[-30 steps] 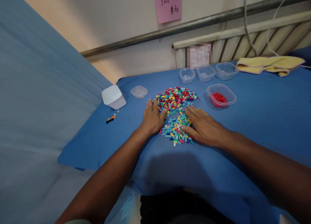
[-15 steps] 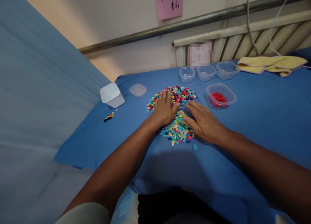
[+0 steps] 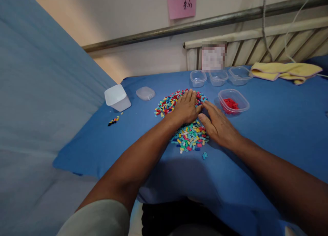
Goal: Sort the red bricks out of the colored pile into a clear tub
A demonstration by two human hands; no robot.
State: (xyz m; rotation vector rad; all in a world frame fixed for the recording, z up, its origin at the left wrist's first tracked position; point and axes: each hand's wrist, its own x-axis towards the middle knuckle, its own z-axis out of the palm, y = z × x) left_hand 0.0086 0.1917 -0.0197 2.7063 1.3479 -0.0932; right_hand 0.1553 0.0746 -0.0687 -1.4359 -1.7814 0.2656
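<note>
A heap of small multicoloured building bricks (image 3: 189, 136) is spread over the blue-covered table (image 3: 123, 140). My left hand (image 3: 186, 108) lies palm down on the middle of the heap, fingers stretched forward, hiding the bricks beneath. At the heap's right edge rests my right hand (image 3: 220, 125), its fingers extended and the thumb apart, pointing toward the left hand. Neither hand grips anything that I can see. To the right of the heap stands a clear plastic tub (image 3: 243, 106) with red bricks (image 3: 230, 104) inside.
Three clear tubs (image 3: 197, 79) line the back, beside a yellow cloth (image 3: 284, 71). On the left are a tilted white container (image 3: 118, 98), clear lids (image 3: 145, 93) and a few stray bricks (image 3: 113, 120). A radiator (image 3: 256, 48) stands behind the table.
My left hand has slid to the right across the heap, uncovering bricks on its left. The right hand has shifted slightly right. The camera view has moved a little.
</note>
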